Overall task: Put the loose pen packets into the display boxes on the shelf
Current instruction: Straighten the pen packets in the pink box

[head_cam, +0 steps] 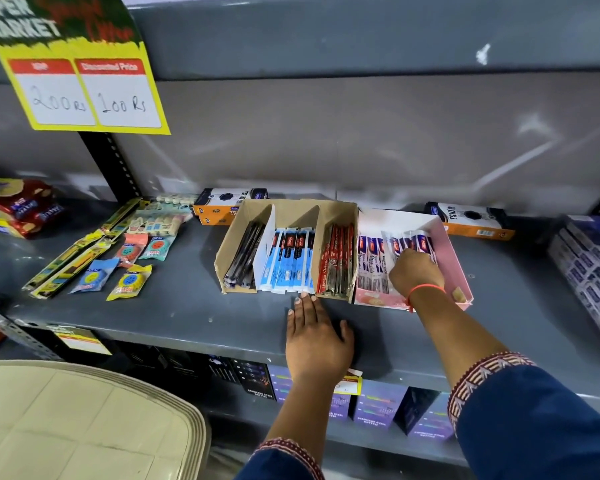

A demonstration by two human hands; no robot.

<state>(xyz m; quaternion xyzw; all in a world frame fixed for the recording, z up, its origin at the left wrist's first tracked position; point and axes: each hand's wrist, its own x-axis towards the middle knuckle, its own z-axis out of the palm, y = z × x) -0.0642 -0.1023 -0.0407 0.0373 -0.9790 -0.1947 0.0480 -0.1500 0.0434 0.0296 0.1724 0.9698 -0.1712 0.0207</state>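
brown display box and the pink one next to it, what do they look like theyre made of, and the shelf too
Brown display box: looks like plain uncoated cardboard, matte tan, with raw cut edges and folded dividers.
Pink display box: probably thin printed card, smooth pink outside and white inside, with sharp folded walls.
Shelf: seems to be grey painted metal, with a dull sheen, small scuffs and a perforated upright.

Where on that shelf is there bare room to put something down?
Bare shelf runs between the cardboard box and the yellow packets to its left, also right of the pink box. The boxes themselves are packed; the right hand is in the pink one, the left hand flat in front.
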